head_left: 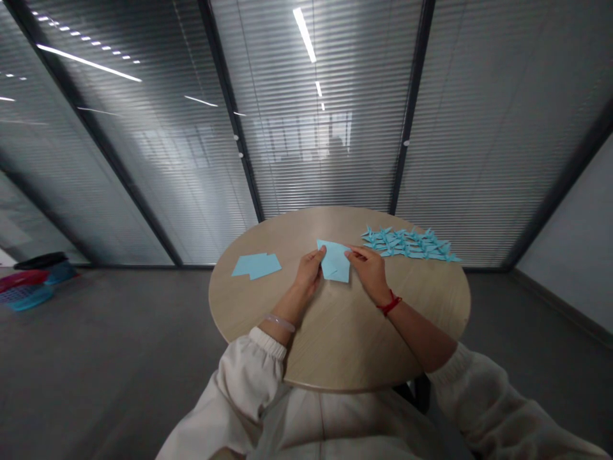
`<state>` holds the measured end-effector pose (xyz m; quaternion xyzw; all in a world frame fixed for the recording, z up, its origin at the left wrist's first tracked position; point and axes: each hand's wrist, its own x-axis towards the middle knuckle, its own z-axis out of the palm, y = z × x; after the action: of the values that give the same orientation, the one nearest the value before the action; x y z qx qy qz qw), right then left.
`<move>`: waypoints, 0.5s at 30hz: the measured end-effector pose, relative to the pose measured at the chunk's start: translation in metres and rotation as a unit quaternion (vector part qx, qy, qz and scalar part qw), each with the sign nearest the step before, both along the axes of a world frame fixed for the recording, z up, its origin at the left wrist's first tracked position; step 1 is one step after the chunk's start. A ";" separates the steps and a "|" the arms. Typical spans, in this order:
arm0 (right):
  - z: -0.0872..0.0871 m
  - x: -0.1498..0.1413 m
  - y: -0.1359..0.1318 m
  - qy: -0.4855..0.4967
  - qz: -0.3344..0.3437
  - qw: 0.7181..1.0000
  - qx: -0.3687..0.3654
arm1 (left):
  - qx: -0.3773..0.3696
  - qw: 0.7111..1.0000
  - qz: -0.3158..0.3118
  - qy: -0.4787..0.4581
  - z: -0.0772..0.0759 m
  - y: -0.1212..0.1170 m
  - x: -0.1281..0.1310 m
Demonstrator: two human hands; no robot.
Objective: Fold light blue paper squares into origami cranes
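A light-blue sheet of origami paper (pixel 336 263) is held up over the middle of the round table, between both hands. My left hand (pixel 310 268) pinches its left edge, thumb on the near face. On the opposite side, my right hand (pixel 368 267) grips the upper right edge between thumb and fingers. A faint crease or flap shows near the paper's lower edge. Flat on the table to the left lie overlapping blue paper sheets (pixel 257 264). Several folded blue paper cranes (pixel 407 244) sit in close rows at the right, just beyond my right hand.
The round wooden table (pixel 345 345) reaches up to my body. Behind it stands a glass wall with blinds (pixel 330 160) and dark frames. Baskets, one blue (pixel 29 297), rest on the grey floor at the far left. A white wall (pixel 575 249) is on the right.
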<state>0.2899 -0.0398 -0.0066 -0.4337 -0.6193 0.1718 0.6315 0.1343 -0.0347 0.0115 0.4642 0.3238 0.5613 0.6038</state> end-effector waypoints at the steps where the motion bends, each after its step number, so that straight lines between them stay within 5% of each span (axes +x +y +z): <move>1: 0.000 0.000 -0.002 -0.023 -0.007 1.000 0.015 | -0.005 1.000 0.000 -0.007 0.000 0.000 0.000; 15: -0.004 -0.006 -0.009 -0.286 -0.055 0.930 0.224 | 0.005 0.999 0.020 -0.030 0.004 0.003 0.000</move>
<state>0.2841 -0.0489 -0.0104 -0.3452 -0.7709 -0.1377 0.5173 0.1339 -0.0315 0.0157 0.4438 0.3119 0.5889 0.5991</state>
